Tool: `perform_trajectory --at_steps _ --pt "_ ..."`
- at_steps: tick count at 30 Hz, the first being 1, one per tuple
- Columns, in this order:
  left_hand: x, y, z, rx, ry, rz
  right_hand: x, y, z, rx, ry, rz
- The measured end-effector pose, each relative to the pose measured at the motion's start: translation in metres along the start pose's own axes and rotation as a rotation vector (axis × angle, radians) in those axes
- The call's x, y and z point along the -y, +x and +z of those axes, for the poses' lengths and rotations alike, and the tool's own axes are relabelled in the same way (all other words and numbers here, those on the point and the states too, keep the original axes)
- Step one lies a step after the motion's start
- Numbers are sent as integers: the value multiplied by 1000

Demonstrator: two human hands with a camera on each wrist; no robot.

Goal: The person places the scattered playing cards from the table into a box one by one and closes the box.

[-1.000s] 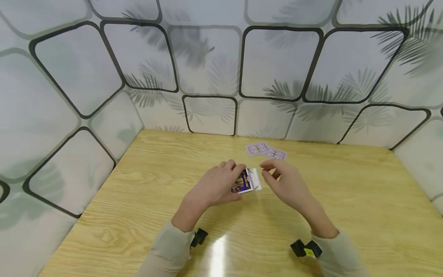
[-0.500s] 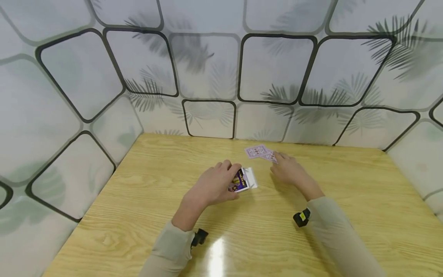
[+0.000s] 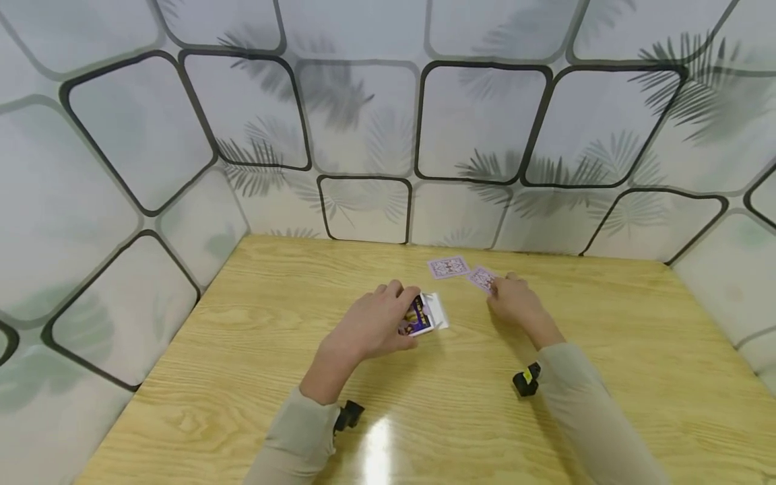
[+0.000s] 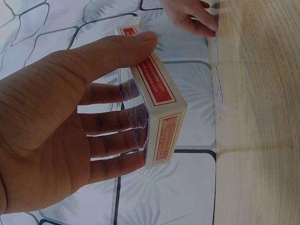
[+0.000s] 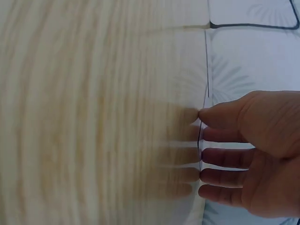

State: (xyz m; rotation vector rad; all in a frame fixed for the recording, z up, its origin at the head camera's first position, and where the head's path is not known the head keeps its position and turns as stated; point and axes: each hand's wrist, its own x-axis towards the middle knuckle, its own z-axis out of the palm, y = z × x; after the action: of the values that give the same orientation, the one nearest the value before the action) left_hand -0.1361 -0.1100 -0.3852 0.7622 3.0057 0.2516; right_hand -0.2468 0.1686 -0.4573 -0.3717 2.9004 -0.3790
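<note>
My left hand (image 3: 374,322) grips a playing-card box (image 3: 418,316) above the table, its white end flap (image 3: 438,311) standing out toward the right. In the left wrist view, the thumb presses the box's red-and-white edge (image 4: 160,83) and the fingers lie along the far side. My right hand (image 3: 518,304) rests its fingertips on the right end of a lavender-backed playing card (image 3: 481,278). From the right wrist, those fingers (image 5: 227,158) look nearly straight, touching the card at the tabletop. A second playing card (image 3: 448,267) lies face down just left of it.
The wooden table (image 3: 291,283) meets a patterned white wall covering (image 3: 370,209) behind the cards and another at the left. Small black wrist cameras sit at both cuffs.
My right hand has moved from beside the box out to the farther cards. The right card has slid rightward, off the overlap with the other. My left hand keeps holding the box.
</note>
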Motion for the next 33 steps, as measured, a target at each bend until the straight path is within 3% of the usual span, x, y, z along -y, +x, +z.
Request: perform_trajectory --at_steps 26,33 --pt "2 1 6 9 -10 -21 -29 -44 2 23 351 110" --pt "2 2 6 17 2 -26 -37 -46 -2 26 418 112"
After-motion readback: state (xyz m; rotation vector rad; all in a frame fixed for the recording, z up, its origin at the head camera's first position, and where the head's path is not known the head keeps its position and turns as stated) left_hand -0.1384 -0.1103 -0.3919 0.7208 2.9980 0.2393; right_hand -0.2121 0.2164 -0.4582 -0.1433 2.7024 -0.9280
